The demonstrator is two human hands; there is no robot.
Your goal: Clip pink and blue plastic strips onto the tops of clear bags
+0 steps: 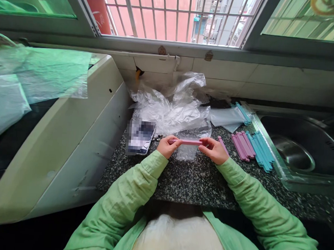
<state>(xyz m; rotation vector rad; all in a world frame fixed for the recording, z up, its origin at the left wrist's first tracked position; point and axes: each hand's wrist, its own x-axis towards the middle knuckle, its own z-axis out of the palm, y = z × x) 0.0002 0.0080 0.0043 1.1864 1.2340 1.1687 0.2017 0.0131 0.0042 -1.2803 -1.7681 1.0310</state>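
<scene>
Hands in pale green sleeves are held over a speckled granite counter point(192, 179), near its middle. A pink sealing clip point(189, 142) is gripped level between them: the left hand point(169, 146) is pinched on its left end, the right hand point(214, 149) on its right end, fingers closed around it. A small clear bag point(187, 152) hangs beneath the clip (whether it is clamped in the clip cannot be told).

Just right of the right hand, a row of pink clips point(241, 145) and blue clips point(260, 150) is laid on the counter, touching side by side. Farther right, a steel sink point(292, 147) is set into the counter. Crumpled clear plastic point(173, 106) is heaped at the far side, below a barred window. A phone point(140, 137) (screen blurred) is lying left of the left hand, beside a white appliance point(69, 141).
</scene>
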